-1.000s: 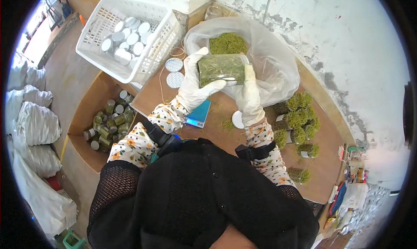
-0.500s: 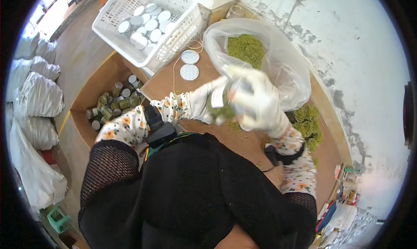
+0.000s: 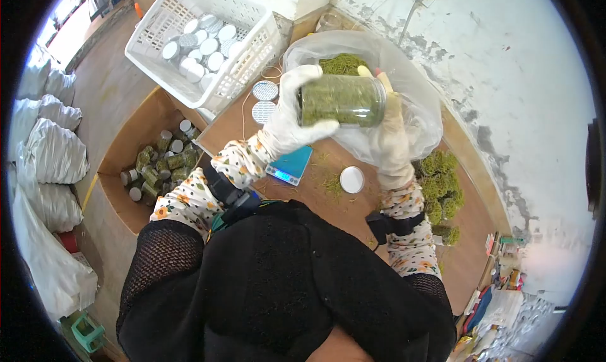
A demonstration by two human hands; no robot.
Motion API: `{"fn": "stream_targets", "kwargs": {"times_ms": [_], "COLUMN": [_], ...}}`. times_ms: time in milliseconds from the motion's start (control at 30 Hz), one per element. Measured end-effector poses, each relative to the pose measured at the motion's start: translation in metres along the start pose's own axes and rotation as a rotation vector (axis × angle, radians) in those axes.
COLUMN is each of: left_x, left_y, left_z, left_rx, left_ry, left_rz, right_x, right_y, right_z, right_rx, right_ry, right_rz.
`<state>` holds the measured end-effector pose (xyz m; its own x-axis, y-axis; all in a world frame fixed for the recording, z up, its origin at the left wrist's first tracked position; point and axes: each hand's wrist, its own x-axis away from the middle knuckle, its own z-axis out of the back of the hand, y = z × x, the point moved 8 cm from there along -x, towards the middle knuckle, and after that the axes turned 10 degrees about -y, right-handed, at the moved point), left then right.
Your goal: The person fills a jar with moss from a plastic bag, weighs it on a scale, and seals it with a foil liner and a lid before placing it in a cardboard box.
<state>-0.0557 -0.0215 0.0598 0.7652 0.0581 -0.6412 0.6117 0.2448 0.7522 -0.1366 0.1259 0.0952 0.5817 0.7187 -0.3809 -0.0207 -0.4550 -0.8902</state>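
Both of my gloved hands hold a clear jar (image 3: 344, 101) packed with green moss, lying on its side above the table. My left hand (image 3: 291, 109) grips its left end, thumb below and fingers above. At the other end, my right hand (image 3: 390, 119) is closed against the rim, its fingers partly hidden behind the jar. Below lie a round white lid (image 3: 351, 179) and a digital scale (image 3: 291, 163) with a lit display. Behind the jar stands an open plastic bag (image 3: 420, 125) with loose moss (image 3: 343, 63) inside.
A white crate (image 3: 249, 78) of round lids stands at the back left. Two patterned discs, one a lid-sized disc (image 3: 265, 91), lie beside it. A cardboard box (image 3: 120, 179) holds several filled jars (image 3: 183, 160). Moss clumps (image 3: 444, 182) lie right, along the wall.
The jar has gone from a blurred, more upright pose to lying sideways, higher up. My hands have moved apart to its two ends. The scale and white lid now show plainly.
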Motion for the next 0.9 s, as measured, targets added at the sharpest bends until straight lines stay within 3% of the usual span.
{"fn": "stream_targets", "kwargs": {"times_ms": [67,167,200,267,300,400,433,533,600,633,667,700,800,833,900], "left_x": [0.002,0.009,0.011,0.022,0.029,0.046,0.045,0.038,0.019,0.009,0.001,-0.008,-0.014,-0.013,-0.007], "left_y": [0.029,-0.004,-0.022,-0.029,-0.027,-0.010,0.007,-0.010,-0.014,-0.006,0.001,0.001,0.019,0.014,0.007], "left_z": [-0.004,-0.008,-0.018,-0.040,-0.045,-0.066,-0.064,-0.063,-0.047,-0.036,-0.028,-0.027,-0.022,-0.022,-0.012], "left_rx": [-0.312,0.276,0.588,1.203,1.222,1.414,1.440,1.340,1.061,0.850,0.639,0.567,0.303,0.399,0.222], "left_ry": [0.057,0.184,0.059,-0.212,-0.180,-0.303,-0.376,-0.353,-0.179,-0.116,-0.052,0.051,-0.042,-0.036,-0.039], "left_rz": [-0.251,0.052,0.243,0.617,0.812,0.964,1.003,0.921,0.768,0.670,0.570,0.346,0.178,0.151,0.146], "right_x": [0.003,0.001,0.002,0.004,0.007,0.016,0.018,0.019,0.013,0.013,0.011,0.013,0.014,0.012,0.013], "right_y": [-0.006,-0.026,-0.032,-0.058,-0.065,-0.068,-0.069,-0.080,-0.069,-0.061,-0.040,-0.017,0.010,0.016,0.025], "right_z": [-0.006,-0.013,-0.017,-0.056,-0.074,-0.097,-0.097,-0.082,-0.046,-0.031,-0.011,0.009,0.018,0.016,0.011], "right_rx": [0.174,0.531,0.647,1.177,1.438,1.309,1.311,1.262,1.105,0.931,0.603,0.247,0.060,-0.038,-0.113], "right_ry": [0.013,0.079,0.095,-0.165,-0.301,-0.674,-0.723,-0.658,-0.302,-0.071,0.012,0.125,0.245,0.274,0.270], "right_rz": [0.108,0.360,0.440,0.549,0.600,0.555,0.548,0.734,0.683,0.552,0.431,0.360,0.332,0.200,0.212]}}
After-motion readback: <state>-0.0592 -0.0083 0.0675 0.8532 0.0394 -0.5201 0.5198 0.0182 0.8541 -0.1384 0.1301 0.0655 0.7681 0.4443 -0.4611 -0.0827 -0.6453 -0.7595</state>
